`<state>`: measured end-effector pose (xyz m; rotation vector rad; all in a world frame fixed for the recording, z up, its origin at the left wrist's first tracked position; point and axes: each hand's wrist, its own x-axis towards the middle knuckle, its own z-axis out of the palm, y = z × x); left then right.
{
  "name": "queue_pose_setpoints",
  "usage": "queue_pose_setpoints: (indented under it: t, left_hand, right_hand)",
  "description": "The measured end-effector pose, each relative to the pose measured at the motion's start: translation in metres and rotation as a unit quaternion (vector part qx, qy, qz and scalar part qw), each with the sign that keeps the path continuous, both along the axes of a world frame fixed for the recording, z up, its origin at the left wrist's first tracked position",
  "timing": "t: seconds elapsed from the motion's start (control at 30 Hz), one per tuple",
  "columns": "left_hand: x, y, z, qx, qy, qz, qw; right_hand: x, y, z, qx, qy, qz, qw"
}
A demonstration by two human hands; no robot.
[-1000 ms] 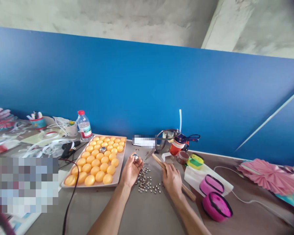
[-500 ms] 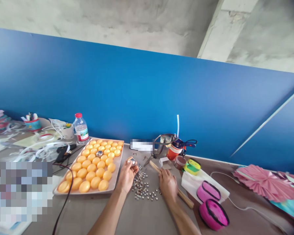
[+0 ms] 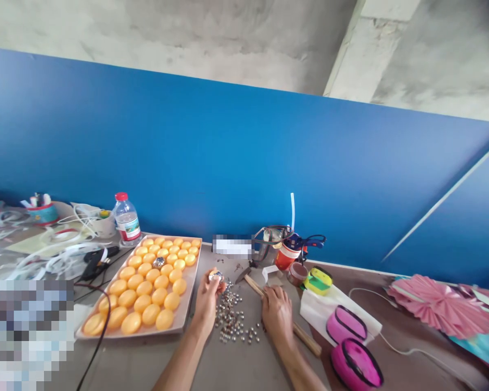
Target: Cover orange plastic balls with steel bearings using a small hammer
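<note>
My left hand (image 3: 206,300) is closed round a small ball covered in shiny silver studs (image 3: 216,276), held just right of the tray. My right hand (image 3: 276,314) rests palm down on the table, fingers curled at the edge of a scattered pile of small silver studs (image 3: 233,322); whether it holds one is hidden. A wooden hammer handle (image 3: 298,330) runs under that hand. A beige tray (image 3: 187,312) holds rows of orange balls (image 3: 152,276), with one silver-studded ball (image 3: 158,263) among them.
A water bottle (image 3: 123,220), a glue gun (image 3: 94,258) with its black cable, cups and white cords lie at the left. Red cup (image 3: 287,256), tape rolls (image 3: 318,279), two pink round cases (image 3: 354,365) and pink paper fans (image 3: 437,304) stand at the right. Blue wall behind.
The view has tilted and drifted, so everything sits lower and further left. Both hands stay in the same pose, the left still holding the studded ball, the right by the stud pile.
</note>
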<state>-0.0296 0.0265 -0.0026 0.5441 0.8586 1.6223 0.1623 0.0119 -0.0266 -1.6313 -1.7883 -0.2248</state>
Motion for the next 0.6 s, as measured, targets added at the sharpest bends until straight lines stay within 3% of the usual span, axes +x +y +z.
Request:
queue_pose_setpoints:
  t: [0.13, 0.27, 0.47, 0.6]
  left_hand:
    - [-0.004, 0.0, -0.004, -0.011, 0.073, 0.065, 0.995]
    - [-0.009, -0.002, -0.001, 0.003, 0.143, 0.091, 0.986]
    - [-0.005, -0.004, 0.003, -0.001, 0.2, 0.031, 0.979]
    - [0.003, -0.006, -0.003, -0.007, 0.093, -0.046, 0.995]
  right_hand:
    - [-0.005, -0.008, 0.001, 0.032, 0.105, 0.089, 0.99]
    - [-0.022, -0.022, 0.0, -0.027, 0.19, 0.164, 0.967]
    - [-0.039, -0.031, 0.005, -0.091, 0.258, 0.221, 0.936]
    - [-0.034, -0.026, 0.006, -0.103, 0.335, 0.268, 0.897]
